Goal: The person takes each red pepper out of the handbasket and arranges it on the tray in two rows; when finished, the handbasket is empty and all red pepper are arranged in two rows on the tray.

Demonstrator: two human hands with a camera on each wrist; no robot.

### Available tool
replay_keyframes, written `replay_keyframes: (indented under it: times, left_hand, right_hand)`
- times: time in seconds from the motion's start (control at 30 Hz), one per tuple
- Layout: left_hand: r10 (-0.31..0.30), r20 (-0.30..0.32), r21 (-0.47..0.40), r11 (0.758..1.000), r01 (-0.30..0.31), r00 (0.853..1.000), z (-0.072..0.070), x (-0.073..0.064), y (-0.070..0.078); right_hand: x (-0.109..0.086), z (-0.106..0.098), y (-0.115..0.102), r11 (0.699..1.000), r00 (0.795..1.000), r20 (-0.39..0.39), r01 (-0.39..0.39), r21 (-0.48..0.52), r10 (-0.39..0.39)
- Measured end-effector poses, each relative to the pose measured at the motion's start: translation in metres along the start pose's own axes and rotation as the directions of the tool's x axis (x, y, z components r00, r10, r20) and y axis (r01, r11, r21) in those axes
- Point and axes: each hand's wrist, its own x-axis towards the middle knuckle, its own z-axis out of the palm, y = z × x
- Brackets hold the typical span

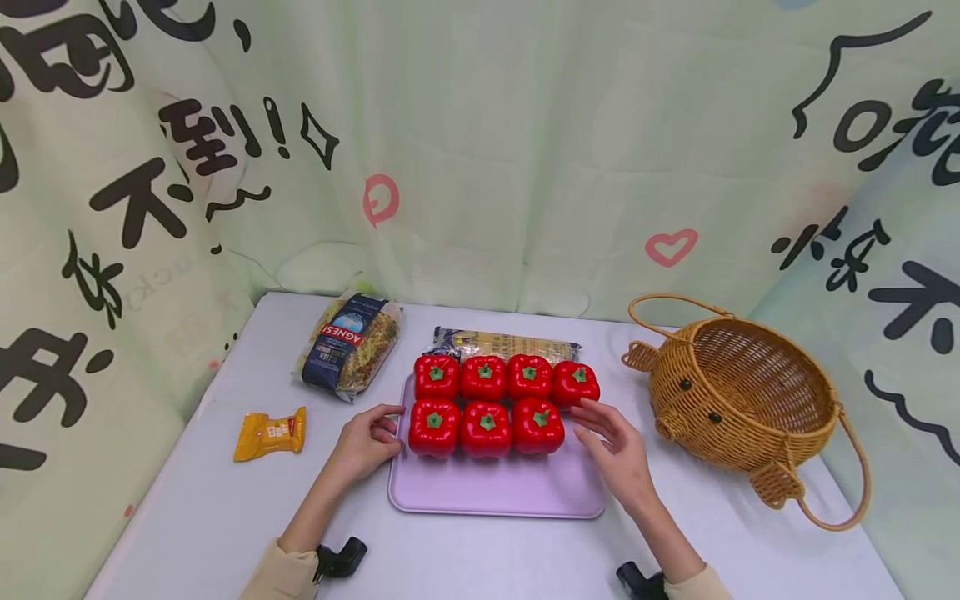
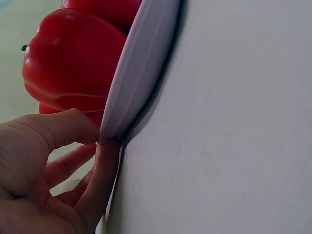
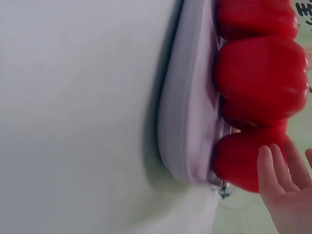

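Note:
Several red bell peppers [image 1: 486,429] stand in two rows on a lilac tray [image 1: 495,492], their green stems facing up. At the tray's left edge, my left hand [image 1: 367,446] pinches the rim. The left wrist view shows the thumb over the rim [image 2: 127,73] and a finger beneath it. On the other side, my right hand [image 1: 621,454] has its fingers extended beside the rightmost pepper [image 1: 575,384] of the back row. Its fingertips [image 3: 265,158] overlap that pepper in the right wrist view; whether they touch it I cannot tell.
Behind the tray lies a long noodle packet [image 1: 510,343]. A pasta bag [image 1: 351,343] and a small orange-yellow packet [image 1: 270,435] lie to the left. The wicker basket [image 1: 720,450] with handles stands at the right. A printed curtain [image 1: 465,167] hangs beyond the table.

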Motion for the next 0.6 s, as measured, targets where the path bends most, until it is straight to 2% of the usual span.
replay_keyframes:
  times: [0.1, 0.2, 0.27, 0.33, 0.37, 0.43, 0.5, 0.6]
  left_hand:
    - [-0.001, -0.001, -0.008, 1.0, 0.001, 1.0, 0.0, 0.0, 0.0]
    - [0.0, 0.0, -0.015, 1.0, 0.0, 1.0, 0.0, -0.001, -0.001]
    - [0.002, 0.0, -0.019, 1.0, -0.002, 1.0, 0.0, -0.001, -0.001]
    - [0.003, 0.0, -0.023, 1.0, -0.003, 1.0, 0.0, -0.001, -0.002]
    - [0.004, 0.001, -0.025, 1.0, -0.004, 1.0, 0.0, -0.001, -0.002]
    - [0.005, 0.0, -0.026, 1.0, -0.005, 1.0, 0.0, 0.0, -0.002]
    - [0.004, -0.002, -0.027, 1.0, -0.004, 1.0, 0.0, 0.0, -0.002]
    - [0.001, 0.0, -0.024, 1.0, -0.001, 1.0, 0.0, 0.0, -0.002]
  right_hand:
    - [0.001, -0.01, -0.002, 1.0, 0.998, 0.057, -0.029, 0.011, 0.029]
    - [0.004, -0.024, -0.004, 0.997, 0.98, 0.185, -0.078, -0.016, 0.079]
    - [0.006, -0.034, -0.005, 0.991, 0.946, 0.298, -0.112, -0.069, 0.128]
    - [0.007, -0.045, -0.007, 0.984, 0.898, 0.409, -0.12, -0.131, 0.164]
    - [0.008, -0.05, -0.008, 0.98, 0.873, 0.453, -0.123, -0.156, 0.182]
    - [0.008, -0.058, -0.009, 0.975, 0.84, 0.504, -0.121, -0.189, 0.202]
    - [0.008, -0.064, -0.011, 0.974, 0.827, 0.524, -0.115, -0.195, 0.203]
    - [0.009, -0.071, -0.014, 0.973, 0.836, 0.508, -0.119, -0.197, 0.205]
